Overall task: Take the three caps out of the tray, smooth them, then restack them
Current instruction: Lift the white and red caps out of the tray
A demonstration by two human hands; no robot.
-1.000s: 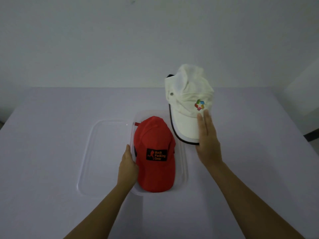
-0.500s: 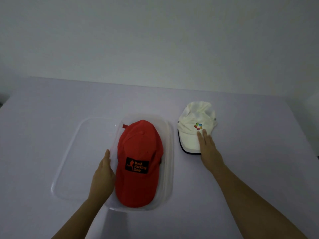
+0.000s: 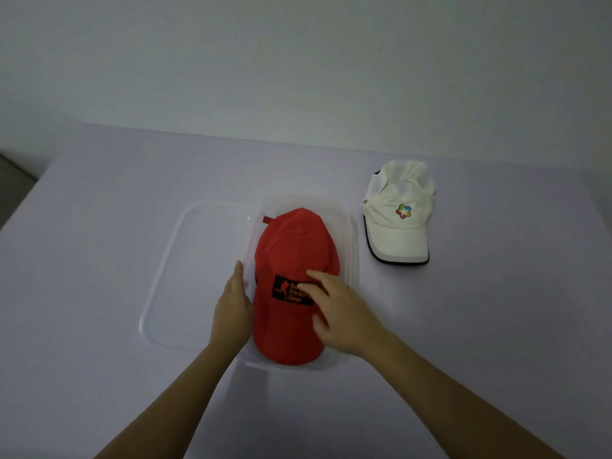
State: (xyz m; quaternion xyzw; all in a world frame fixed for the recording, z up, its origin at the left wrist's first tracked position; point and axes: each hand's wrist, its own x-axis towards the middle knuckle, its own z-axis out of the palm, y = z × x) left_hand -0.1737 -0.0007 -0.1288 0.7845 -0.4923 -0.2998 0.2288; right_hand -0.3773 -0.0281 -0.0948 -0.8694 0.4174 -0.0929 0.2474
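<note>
A red cap (image 3: 291, 253) with a black patch lies in the clear plastic tray (image 3: 349, 226), brim toward me. A sliver of a dark cap shows under its left edge. My left hand (image 3: 231, 306) rests flat against the red cap's left side, fingers straight. My right hand (image 3: 337, 309) lies on top of the cap over the patch and brim, fingers spread; whether it grips the cap is not visible. A white cap (image 3: 399, 215) with a coloured logo and dark brim edge lies on the table to the right of the tray, untouched.
A clear flat lid or second tray (image 3: 185, 233) lies against the tray's left side. The pale table (image 3: 99, 226) reaches to a plain wall at the back; its left corner edge (image 3: 36, 180) is in view.
My right hand has let go of the white cap, which now lies on the table, and has moved left onto the red cap. My left hand stays at the red cap's side.
</note>
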